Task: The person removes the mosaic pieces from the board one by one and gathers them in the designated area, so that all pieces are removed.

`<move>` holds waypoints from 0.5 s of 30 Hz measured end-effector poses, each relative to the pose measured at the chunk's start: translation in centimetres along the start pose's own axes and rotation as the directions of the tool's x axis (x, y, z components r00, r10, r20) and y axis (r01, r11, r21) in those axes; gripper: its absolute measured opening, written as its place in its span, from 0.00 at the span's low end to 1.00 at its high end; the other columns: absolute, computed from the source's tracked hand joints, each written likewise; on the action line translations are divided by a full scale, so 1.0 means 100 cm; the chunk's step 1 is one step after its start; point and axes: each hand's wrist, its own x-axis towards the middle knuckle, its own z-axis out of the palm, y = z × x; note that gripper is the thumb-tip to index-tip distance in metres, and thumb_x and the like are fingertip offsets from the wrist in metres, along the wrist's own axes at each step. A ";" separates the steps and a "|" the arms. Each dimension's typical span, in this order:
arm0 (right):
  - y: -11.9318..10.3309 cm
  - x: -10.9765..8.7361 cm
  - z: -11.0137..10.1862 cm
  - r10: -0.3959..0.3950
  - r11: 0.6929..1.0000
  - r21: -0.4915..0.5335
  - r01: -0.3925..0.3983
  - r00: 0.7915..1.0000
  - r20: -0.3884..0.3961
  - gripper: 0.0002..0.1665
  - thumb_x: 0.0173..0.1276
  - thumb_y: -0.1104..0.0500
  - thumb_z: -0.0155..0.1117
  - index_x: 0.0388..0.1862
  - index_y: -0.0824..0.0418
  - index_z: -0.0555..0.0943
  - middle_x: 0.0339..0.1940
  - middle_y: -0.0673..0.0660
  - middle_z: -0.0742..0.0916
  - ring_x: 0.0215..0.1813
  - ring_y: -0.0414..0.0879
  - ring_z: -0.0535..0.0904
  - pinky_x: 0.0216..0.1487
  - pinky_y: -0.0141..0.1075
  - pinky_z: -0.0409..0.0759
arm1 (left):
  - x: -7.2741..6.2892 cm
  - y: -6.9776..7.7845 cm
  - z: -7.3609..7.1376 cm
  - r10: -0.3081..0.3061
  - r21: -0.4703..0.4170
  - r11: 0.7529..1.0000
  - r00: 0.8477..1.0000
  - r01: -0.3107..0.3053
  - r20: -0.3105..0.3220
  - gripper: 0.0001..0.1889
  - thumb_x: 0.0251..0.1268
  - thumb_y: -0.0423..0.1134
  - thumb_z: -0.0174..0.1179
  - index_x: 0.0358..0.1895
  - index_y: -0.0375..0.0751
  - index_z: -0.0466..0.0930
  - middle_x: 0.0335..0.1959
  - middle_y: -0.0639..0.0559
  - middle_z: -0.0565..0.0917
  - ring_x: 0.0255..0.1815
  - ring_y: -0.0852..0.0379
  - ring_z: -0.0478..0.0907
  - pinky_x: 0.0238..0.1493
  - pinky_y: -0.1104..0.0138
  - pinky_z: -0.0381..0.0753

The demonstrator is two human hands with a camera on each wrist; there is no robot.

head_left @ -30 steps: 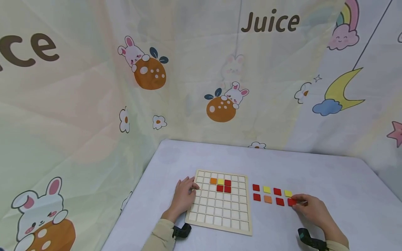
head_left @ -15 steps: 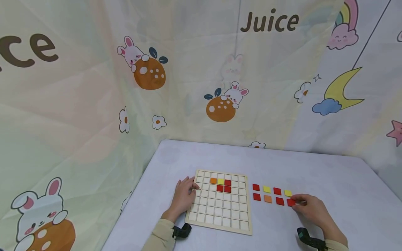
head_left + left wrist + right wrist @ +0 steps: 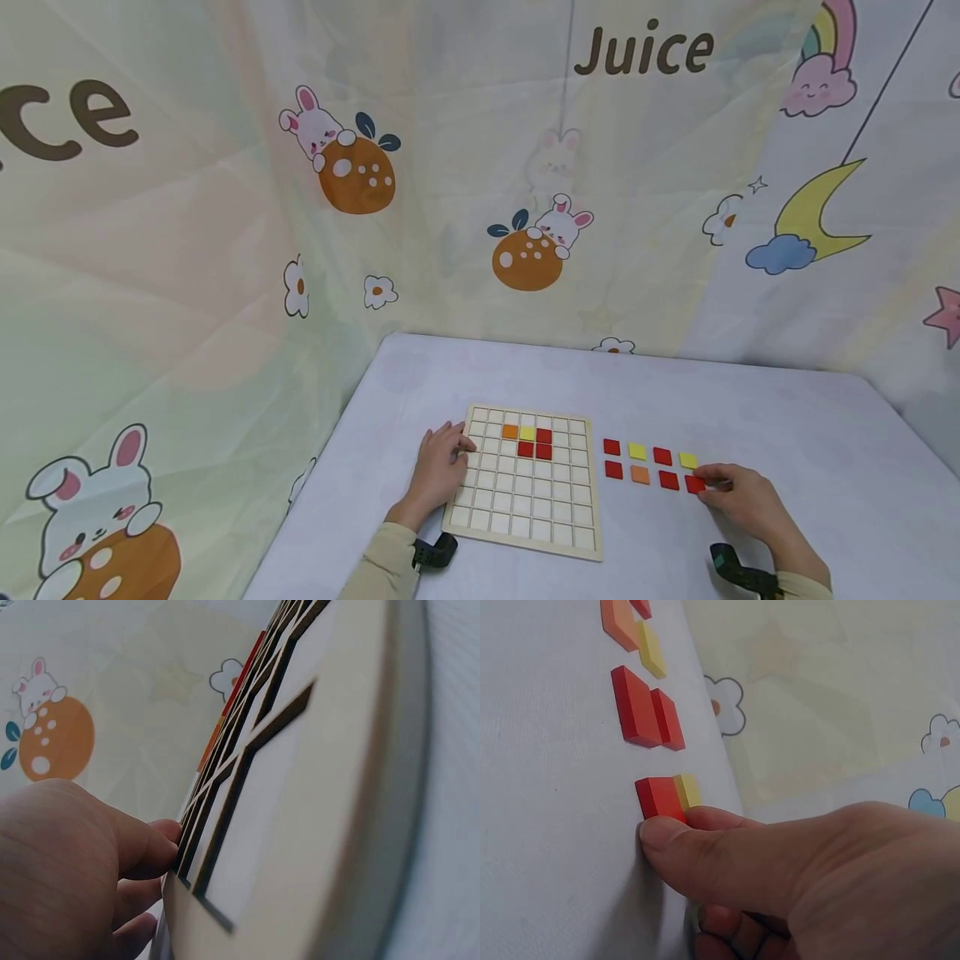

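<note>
A pale wooden grid board lies on the table, with an orange tile, a yellow tile and several red tiles in its upper cells. My left hand grips the board's left edge; in the left wrist view, the thumb lies over the rim and other fingers curl beside it. To the right of the board, my right hand pinches a red tile at the near end of two rows of loose tiles. A yellow tile sits right behind that red one. The tile's near end is hidden by the thumb.
Between the board and my right hand lie loose red, yellow and orange tiles, among them a red tile and an orange tile. The table has a white cloth. A printed curtain hangs behind and to the left.
Over the last second the red tile at my right fingertips has shifted very slightly left. My left hand and the board stay in place.
</note>
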 end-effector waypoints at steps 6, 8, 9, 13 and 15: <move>-0.004 -0.002 -0.002 0.002 1.000 0.004 -0.002 1.000 0.006 0.26 0.59 0.61 0.72 0.55 0.71 0.78 0.47 0.70 0.82 0.45 0.57 0.75 0.46 0.52 0.81 | 0.000 0.000 0.000 0.003 0.000 1.000 1.000 -0.003 0.001 0.09 0.64 0.29 0.55 0.36 0.51 0.80 0.66 0.42 0.74 0.73 0.40 0.61 0.75 0.43 0.43; -0.004 -0.002 -0.002 0.000 1.000 0.002 0.000 1.000 0.005 0.26 0.59 0.61 0.72 0.55 0.71 0.79 0.47 0.70 0.82 0.45 0.57 0.75 0.46 0.52 0.81 | 0.000 0.000 0.000 -0.001 -0.003 1.000 1.000 0.001 0.002 0.10 0.64 0.29 0.55 0.36 0.51 0.80 0.66 0.43 0.74 0.73 0.41 0.61 0.75 0.44 0.43; -0.004 -0.002 -0.002 -0.001 1.000 0.001 0.001 1.000 0.006 0.26 0.59 0.61 0.72 0.55 0.71 0.79 0.47 0.70 0.82 0.45 0.57 0.75 0.46 0.52 0.80 | 0.000 0.000 0.000 -0.001 -0.004 1.000 1.000 0.001 0.002 0.10 0.64 0.29 0.55 0.36 0.51 0.80 0.66 0.43 0.74 0.73 0.41 0.61 0.75 0.44 0.43; -0.005 -0.003 -0.002 0.002 1.000 0.005 -0.002 1.000 0.010 0.26 0.59 0.61 0.72 0.54 0.71 0.79 0.47 0.71 0.82 0.45 0.57 0.75 0.46 0.52 0.80 | 0.000 0.000 -0.001 0.000 -0.001 1.000 1.000 0.000 0.005 0.10 0.64 0.29 0.55 0.36 0.51 0.80 0.66 0.43 0.74 0.73 0.40 0.61 0.75 0.43 0.43; -0.005 -0.003 -0.002 0.005 1.000 0.008 -0.005 1.000 0.013 0.26 0.59 0.61 0.72 0.54 0.71 0.79 0.47 0.70 0.82 0.45 0.57 0.75 0.45 0.52 0.80 | 0.000 0.000 0.000 -0.002 0.001 1.000 1.000 0.002 0.007 0.10 0.64 0.29 0.55 0.36 0.51 0.80 0.66 0.43 0.74 0.73 0.41 0.61 0.75 0.43 0.43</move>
